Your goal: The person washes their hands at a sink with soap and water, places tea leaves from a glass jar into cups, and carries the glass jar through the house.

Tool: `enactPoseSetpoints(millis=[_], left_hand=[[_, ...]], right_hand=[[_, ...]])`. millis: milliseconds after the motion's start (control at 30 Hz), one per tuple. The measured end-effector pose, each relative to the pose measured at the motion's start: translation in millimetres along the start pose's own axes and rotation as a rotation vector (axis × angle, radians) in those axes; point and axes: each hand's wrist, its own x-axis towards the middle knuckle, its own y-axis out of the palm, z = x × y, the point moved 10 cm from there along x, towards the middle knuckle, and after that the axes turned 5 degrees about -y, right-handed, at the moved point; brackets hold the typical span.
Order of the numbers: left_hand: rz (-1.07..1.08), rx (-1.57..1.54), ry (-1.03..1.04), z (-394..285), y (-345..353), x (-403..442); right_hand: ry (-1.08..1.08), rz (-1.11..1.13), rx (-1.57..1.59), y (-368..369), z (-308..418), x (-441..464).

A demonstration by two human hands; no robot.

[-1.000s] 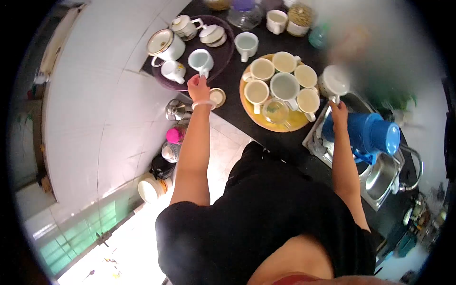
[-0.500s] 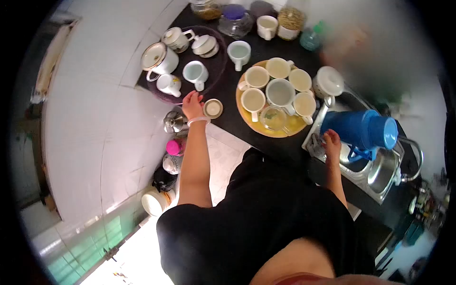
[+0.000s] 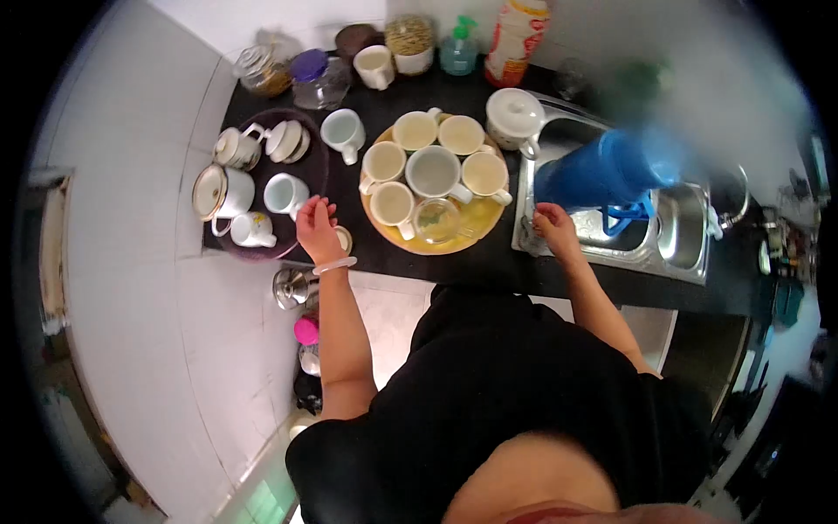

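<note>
My left hand (image 3: 319, 229), a bangle at its wrist, is held loosely open beside the pale blue cup (image 3: 285, 194) on the dark purple tray (image 3: 325, 166). It partly covers a small round lid (image 3: 343, 240). My right hand (image 3: 555, 230) has its fingers closed at a crumpled grey cloth (image 3: 529, 237) on the sink's left edge. A blue jug (image 3: 580, 175) lies tilted over the sink, right of that hand. Several cups, one a grey-white cup (image 3: 434, 172), and a clear glass cup (image 3: 436, 221) fill the round yellow tray (image 3: 419, 248) between my hands.
A lidded white pot (image 3: 514, 118) stands by the sink (image 3: 594, 251). Another pale cup (image 3: 343, 133) is behind the trays. Jars, a green pump bottle (image 3: 459, 51) and a red-and-white bag (image 3: 517, 44) line the wall. A metal pot (image 3: 292, 287) sits below the counter's left end.
The view has turned and shifted. My right hand has let go of the lidded white pot's handle and moved down to the grey cloth. My left hand has come off the pale blue cup's handle.
</note>
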Motion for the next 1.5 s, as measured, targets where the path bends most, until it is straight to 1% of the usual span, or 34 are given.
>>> enactPoseSetpoints(millis=[33, 67, 100, 133, 167, 200, 267, 300, 333, 367, 400, 433, 533, 600, 633, 667, 733, 800, 867, 900, 933, 1033, 1133, 1167, 1200, 1233, 1267, 1300, 1333, 1367, 1400, 1433, 1467, 1500], left_hand=[[0.066, 0.028, 0.053, -16, 24, -2], [0.13, 0.054, 0.109, -32, 50, -5], [0.201, 0.132, 0.184, -52, 80, -14], [0.314, 0.128, 0.252, -65, 111, -23], [0.395, 0.227, 0.351, -71, 140, -25], [0.485, 0.243, 0.388, -75, 172, -31], [0.601, 0.313, 0.551, -87, 234, -61], [0.692, 0.33, 0.572, -77, 266, -67], [0.72, 0.424, 0.593, -69, 293, -75], [0.744, 0.519, 0.614, -60, 318, -82], [0.741, 0.633, 0.696, -50, 340, -88], [0.792, 0.713, 0.735, -36, 363, -90], [0.709, 0.994, 0.736, -4, 402, -87], [0.761, 1.21, 0.581, 15, 413, -85], [0.805, 1.247, 0.52, 24, 417, -83], [0.775, 1.256, 0.578, 29, 420, -80], [0.809, 1.239, 0.571, 25, 422, -84], [0.764, 1.213, 0.557, 27, 420, -79], [0.741, 1.177, 0.601, 32, 420, -74], [0.702, 1.085, 0.598, 32, 418, -70], [0.664, 0.991, 0.598, 28, 415, -66], [0.599, 0.889, 0.642, 5, 405, -57], [0.582, 0.683, 0.655, -29, 382, -34], [0.513, 0.641, 0.67, -39, 366, -20], [0.492, 0.56, 0.568, -62, 337, -16], [0.474, 0.509, 0.549, -71, 314, -1], [0.376, 0.548, 0.56, -79, 286, 14], [0.313, 0.514, 0.465, -73, 255, 40], [0.201, 0.453, 0.497, -82, 223, 56], [0.041, 0.627, 0.52, -93, 192, 70], [-0.022, 0.617, 0.417, -88, 160, 93], [-0.095, 0.54, 0.433, -82, 128, 119], [-0.165, 0.553, 0.409, -81, 100, 141], [-0.309, 0.597, 0.3, -84, 71, 146]], right_hand=[[0.027, -0.005, -0.031, 1, 11, -7], [-0.026, 0.005, -0.049, 1, -6, -1], [0.0, 0.015, -0.085, 1, -2, -5], [0.025, 0.03, -0.12, 5, 4, -9], [0.018, 0.046, -0.124, 7, 8, -12], [0.012, 0.064, -0.128, 9, 11, -16], [-0.01, 0.089, -0.124, 11, 9, -25], [-0.029, 0.091, -0.118, 10, 4, -28], [-0.049, 0.094, -0.115, 9, 3, -32], [0.013, 0.11, -0.128, 8, 2, -37], [0.001, 0.105, -0.136, 2, 7, -42], [-0.011, 0.104, -0.146, -2, 10, -48], [-0.005, 0.087, -0.142, -21, -8, -60], [0.055, 0.078, -0.088, -34, -23, -68], [0.088, 0.066, -0.073, -43, -30, -72], [0.124, 0.052, -0.057, -51, -35, -77], [0.186, 0.019, 0.022, -61, -36, -86], [0.215, 0.015, 0.016, -64, -41, -87], [0.249, 0.024, 0.039, -65, -54, -85], [0.262, 0.05, 0.06, -61, -58, -82], [0.243, 0.076, 0.041, -56, -55, -77], [0.158, 0.109, 0.001, -45, -35, -66], [0.091, 0.239, -0.027, -35, -41, -49], [0.076, 0.252, -0.083, -33, -38, -45], [0.097, 0.231, -0.054, -31, -32, -44], [0.12, 0.212, -0.026, -29, -23, -45], [0.143, 0.193, 0.004, -26, -19, -45], [0.153, 0.238, -0.024, -25, -30, -42], [0.168, 0.247, -0.06, -23, -31, -42], [0.185, 0.252, -0.096, -21, -31, -43], [0.203, 0.254, -0.132, -20, -32, -44], [0.201, 0.266, -0.128, -17, -37, -43], [0.199, 0.275, -0.123, -15, -45, -41], [0.202, 0.283, -0.12, -12, -50, -43]])
